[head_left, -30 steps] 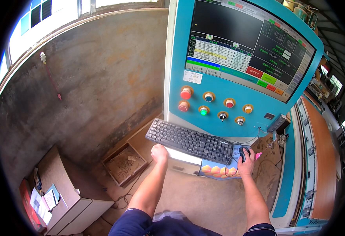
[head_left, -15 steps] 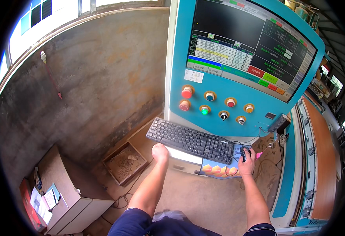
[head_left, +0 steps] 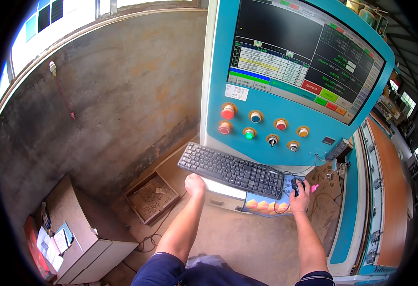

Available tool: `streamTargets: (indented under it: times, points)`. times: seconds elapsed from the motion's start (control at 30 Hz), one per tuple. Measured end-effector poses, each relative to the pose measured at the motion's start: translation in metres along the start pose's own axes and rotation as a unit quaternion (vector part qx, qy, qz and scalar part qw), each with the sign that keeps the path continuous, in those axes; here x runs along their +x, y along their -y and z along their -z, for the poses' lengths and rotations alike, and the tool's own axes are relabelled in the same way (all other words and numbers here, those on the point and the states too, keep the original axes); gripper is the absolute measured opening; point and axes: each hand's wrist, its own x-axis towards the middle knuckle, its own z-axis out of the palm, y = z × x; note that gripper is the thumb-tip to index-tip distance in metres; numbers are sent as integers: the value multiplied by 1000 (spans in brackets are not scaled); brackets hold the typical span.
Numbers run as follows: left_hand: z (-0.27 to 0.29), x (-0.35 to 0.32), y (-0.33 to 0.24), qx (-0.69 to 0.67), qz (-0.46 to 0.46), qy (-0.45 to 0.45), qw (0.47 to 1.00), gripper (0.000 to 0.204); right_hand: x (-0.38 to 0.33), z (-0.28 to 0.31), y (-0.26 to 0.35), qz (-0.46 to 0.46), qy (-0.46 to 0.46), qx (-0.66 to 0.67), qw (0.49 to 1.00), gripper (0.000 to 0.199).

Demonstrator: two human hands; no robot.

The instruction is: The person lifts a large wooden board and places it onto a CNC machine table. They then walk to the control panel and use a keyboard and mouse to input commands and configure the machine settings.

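Observation:
My right hand (head_left: pixel 300 197) rests over a black computer mouse (head_left: pixel 295 186), fingers curved round it, on a patterned mouse pad (head_left: pixel 266 205). Just left of the mouse, a black keyboard (head_left: pixel 230 170) lies at a slant on the pale shelf (head_left: pixel 223 187) of a teal control cabinet (head_left: pixel 261 102). My left hand (head_left: pixel 194 185) is closed at the shelf's left end, just below the keyboard; its fingertips are hidden, so whether it grips the edge does not show. Above, a lit screen (head_left: pixel 309 57) shows a table of rows, coloured buttons and dark panels.
Push buttons and switches (head_left: pixel 255 117) sit under the screen. A shallow wooden box (head_left: pixel 152 198) with debris stands on the floor at left, near a loose cable (head_left: pixel 147 243). A cabinet (head_left: pixel 94 238) with papers is at lower left. Machine bed with a brown board (head_left: pixel 387 190) runs along the right.
The view has shifted very slightly, moving the cabinet a little to the right in the picture. Both hands keep their places at the shelf and mouse.

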Motion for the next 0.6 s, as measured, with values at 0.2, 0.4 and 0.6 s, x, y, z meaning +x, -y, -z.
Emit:
streamTargets:
  times: [0.2,0.4,0.6]
  points:
    - [1,0,0,-4,-1,1,1000,48,1,2,4,-10,5,6,1000,45]
    - [2,-1,-2,-4,3,5,1000,47,1,1,3,-6,0,4,1000,45]
    - [1,-3,-4,-14,11,-4,1000,47,1,3,3,-8,6,6,1000,44]
